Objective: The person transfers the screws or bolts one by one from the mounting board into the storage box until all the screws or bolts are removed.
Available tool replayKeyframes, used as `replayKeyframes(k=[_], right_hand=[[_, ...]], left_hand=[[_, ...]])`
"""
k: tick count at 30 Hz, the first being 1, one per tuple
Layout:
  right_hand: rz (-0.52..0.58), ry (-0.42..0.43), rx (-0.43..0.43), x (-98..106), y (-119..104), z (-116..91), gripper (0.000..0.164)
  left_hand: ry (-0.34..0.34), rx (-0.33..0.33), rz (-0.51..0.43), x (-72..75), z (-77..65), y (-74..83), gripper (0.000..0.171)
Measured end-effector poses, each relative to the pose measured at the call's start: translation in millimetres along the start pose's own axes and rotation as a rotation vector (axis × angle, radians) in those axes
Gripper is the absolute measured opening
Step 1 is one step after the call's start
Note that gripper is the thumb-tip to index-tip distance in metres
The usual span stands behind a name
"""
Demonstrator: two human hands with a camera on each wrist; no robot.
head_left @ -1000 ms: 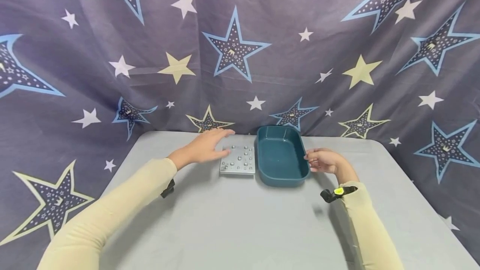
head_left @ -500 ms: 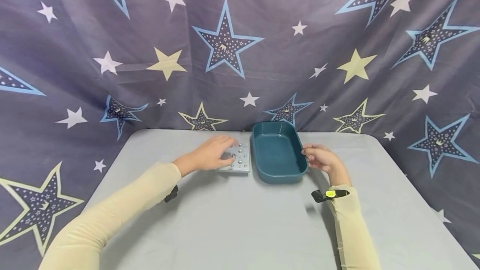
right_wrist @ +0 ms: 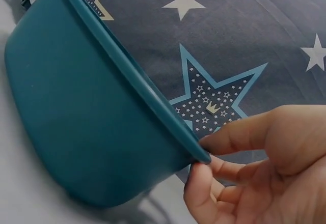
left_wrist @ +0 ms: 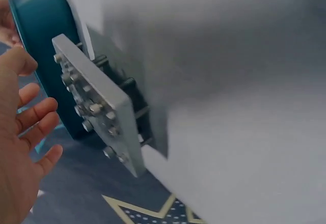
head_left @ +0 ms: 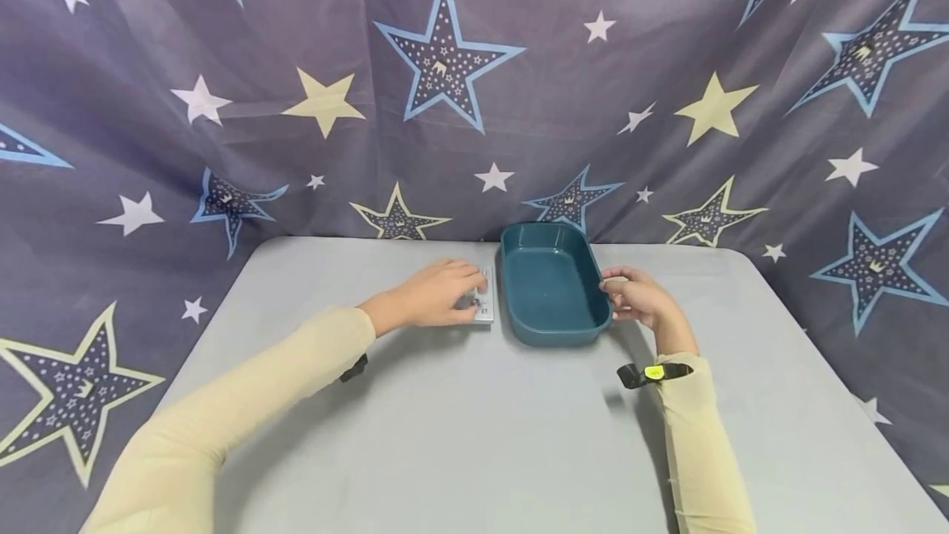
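Note:
A teal plastic basin (head_left: 556,336) stands towards the back of the table. My right hand (head_left: 641,297) pinches its right rim; in the right wrist view, thumb and fingers (right_wrist: 239,135) close on the rim's corner. To the basin's left is a silver metal plate (left_wrist: 97,76), raised on short legs, with several bolts (left_wrist: 96,108) in its top. My left hand (head_left: 441,295) hovers over this plate and hides most of it in the head view. Its fingers (left_wrist: 38,117) are loosely bent, with a gap to the bolt heads in the left wrist view.
The grey table (head_left: 460,427) reaches back to a dark curtain (head_left: 415,147) printed with stars. A black strap camera (head_left: 641,373) sits on the right wrist, and another dark device (head_left: 354,367) hangs at the left wrist.
My left hand has moved right and over the metal plate, covering more of it. The right hand has stayed at the basin's rim. The head view has shifted slightly.

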State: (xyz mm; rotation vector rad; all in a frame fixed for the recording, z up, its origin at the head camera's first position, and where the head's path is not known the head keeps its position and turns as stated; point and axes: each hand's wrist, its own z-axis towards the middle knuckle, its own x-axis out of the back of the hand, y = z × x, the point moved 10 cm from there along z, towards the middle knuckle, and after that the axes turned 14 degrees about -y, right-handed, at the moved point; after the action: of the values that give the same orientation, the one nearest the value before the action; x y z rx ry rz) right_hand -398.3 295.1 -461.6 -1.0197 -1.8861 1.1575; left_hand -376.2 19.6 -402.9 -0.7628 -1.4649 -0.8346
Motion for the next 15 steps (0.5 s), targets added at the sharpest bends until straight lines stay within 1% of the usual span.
replayKeyframes(k=[3,7,11,15], right_hand=[[-0.011,-0.004,-0.012,3,-1,-1,0.052],[-0.028,-0.007,-0.025,4,-1,-2,0.052],[-0.031,-0.017,-0.019,2,0,-2,0.051],[-0.019,-0.021,-0.016,1,2,-2,0.051]], left_hand=[[-0.038,-0.041,0.076,1.0,8.1,9.7,0.026],[-0.079,-0.075,0.181,-1.9,16.9,17.3,0.022],[-0.128,-0.108,0.281,-7.2,21.9,23.6,0.02],[-0.182,-0.129,0.353,-12.5,25.2,29.1,0.024]])
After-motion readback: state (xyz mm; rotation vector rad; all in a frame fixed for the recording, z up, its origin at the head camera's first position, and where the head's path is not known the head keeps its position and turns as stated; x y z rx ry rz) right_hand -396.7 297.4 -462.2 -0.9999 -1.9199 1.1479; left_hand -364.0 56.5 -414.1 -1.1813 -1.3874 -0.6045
